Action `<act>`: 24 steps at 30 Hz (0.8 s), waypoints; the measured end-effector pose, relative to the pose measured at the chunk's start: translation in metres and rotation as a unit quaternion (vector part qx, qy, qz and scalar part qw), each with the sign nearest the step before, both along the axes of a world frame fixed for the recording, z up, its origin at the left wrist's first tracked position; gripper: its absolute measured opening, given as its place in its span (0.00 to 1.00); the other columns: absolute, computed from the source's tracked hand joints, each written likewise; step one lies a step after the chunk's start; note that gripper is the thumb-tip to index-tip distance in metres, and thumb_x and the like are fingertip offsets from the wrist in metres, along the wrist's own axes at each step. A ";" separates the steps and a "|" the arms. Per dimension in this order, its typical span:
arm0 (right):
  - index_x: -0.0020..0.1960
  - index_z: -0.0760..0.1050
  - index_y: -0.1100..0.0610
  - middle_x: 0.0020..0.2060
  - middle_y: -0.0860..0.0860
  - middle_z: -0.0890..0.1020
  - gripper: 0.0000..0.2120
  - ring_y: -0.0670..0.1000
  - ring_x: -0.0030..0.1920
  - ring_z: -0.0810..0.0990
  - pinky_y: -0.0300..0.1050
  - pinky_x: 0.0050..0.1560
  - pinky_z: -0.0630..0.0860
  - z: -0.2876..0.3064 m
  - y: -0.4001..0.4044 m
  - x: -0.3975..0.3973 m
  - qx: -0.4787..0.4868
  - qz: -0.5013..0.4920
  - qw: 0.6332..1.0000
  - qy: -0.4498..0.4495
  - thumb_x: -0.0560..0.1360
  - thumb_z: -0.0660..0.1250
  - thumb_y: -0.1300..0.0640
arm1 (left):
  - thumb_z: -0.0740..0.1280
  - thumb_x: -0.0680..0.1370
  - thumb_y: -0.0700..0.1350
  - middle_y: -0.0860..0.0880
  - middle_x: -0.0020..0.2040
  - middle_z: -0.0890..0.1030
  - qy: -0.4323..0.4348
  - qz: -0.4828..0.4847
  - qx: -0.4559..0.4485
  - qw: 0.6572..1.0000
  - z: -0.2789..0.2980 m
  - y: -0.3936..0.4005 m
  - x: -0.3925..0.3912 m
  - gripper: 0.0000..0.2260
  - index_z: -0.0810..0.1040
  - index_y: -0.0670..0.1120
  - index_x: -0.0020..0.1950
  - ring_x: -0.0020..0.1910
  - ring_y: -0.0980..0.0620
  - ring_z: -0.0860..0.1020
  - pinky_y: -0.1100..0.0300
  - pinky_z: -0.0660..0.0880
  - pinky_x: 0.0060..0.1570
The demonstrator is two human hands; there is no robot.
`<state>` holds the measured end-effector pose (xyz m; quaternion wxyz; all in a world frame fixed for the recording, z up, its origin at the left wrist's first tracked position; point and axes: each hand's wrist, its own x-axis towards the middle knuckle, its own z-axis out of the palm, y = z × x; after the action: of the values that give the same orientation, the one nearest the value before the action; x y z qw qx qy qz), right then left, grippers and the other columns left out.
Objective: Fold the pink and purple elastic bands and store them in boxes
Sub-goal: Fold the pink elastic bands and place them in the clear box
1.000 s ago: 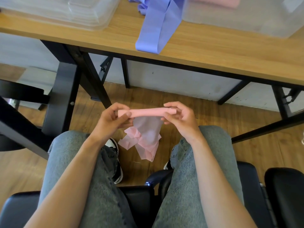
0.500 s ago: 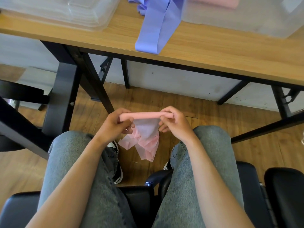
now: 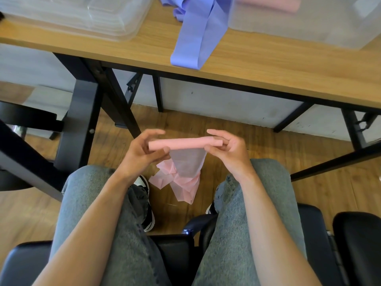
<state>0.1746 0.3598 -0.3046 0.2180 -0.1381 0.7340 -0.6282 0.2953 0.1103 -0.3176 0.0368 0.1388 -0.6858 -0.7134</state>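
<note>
Above my knees I hold a pink elastic band (image 3: 185,142), partly rolled into a tight horizontal tube. Its loose tail hangs down crumpled between my legs. My left hand (image 3: 142,153) pinches the roll's left end between thumb and fingers. My right hand (image 3: 228,147) pinches the right end, with its index finger raised above the roll. A purple elastic band (image 3: 195,38) lies on the wooden table (image 3: 268,67), its end hanging at the front edge. A clear storage box (image 3: 309,23) at the back right holds a rolled pink band (image 3: 272,4).
A stack of clear box lids (image 3: 78,17) sits at the table's back left. Black table legs (image 3: 82,112) stand left of my knees. I sit on a black chair (image 3: 175,248), and another black seat (image 3: 358,244) is at the right.
Both hands rose slightly with the roll. My fingers shifted from curling over the tube to lifting above it, and the hanging tail looks a little shorter.
</note>
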 end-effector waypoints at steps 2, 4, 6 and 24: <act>0.63 0.82 0.54 0.54 0.49 0.87 0.21 0.47 0.54 0.87 0.42 0.55 0.83 -0.005 -0.001 0.000 0.040 -0.013 0.999 0.034 0.73 0.78 0.67 | 0.73 0.77 0.36 0.48 0.59 0.81 0.001 -0.001 -0.073 0.997 -0.004 -0.001 -0.001 0.18 0.78 0.46 0.67 0.60 0.48 0.83 0.53 0.83 0.54; 0.60 0.84 0.56 0.52 0.48 0.87 0.16 0.46 0.52 0.86 0.42 0.53 0.84 -0.011 -0.004 0.001 0.093 -0.016 0.991 0.097 0.74 0.77 0.66 | 0.73 0.77 0.38 0.51 0.57 0.84 0.010 -0.014 -0.179 0.984 -0.011 -0.001 -0.002 0.16 0.81 0.45 0.64 0.58 0.52 0.83 0.57 0.82 0.56; 0.57 0.85 0.56 0.49 0.46 0.87 0.10 0.44 0.48 0.86 0.45 0.50 0.85 -0.017 -0.006 0.003 0.133 -0.003 0.982 0.132 0.77 0.74 0.63 | 0.75 0.76 0.39 0.55 0.54 0.84 0.005 -0.021 -0.279 0.960 -0.017 0.002 -0.002 0.14 0.82 0.47 0.61 0.54 0.57 0.82 0.61 0.81 0.55; 0.60 0.77 0.61 0.50 0.58 0.86 0.09 0.56 0.47 0.89 0.54 0.47 0.86 -0.002 -0.006 0.001 0.019 0.002 0.999 -0.042 0.80 0.70 0.65 | 0.68 0.81 0.47 0.46 0.37 0.80 -0.084 -0.063 -0.059 0.993 -0.011 0.008 -0.007 0.10 0.76 0.42 0.58 0.32 0.47 0.77 0.54 0.80 0.38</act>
<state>0.1756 0.3537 -0.3069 0.2526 -0.1090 0.7354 -0.6192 0.2881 0.1186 -0.3289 -0.0579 0.1520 -0.7350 -0.6583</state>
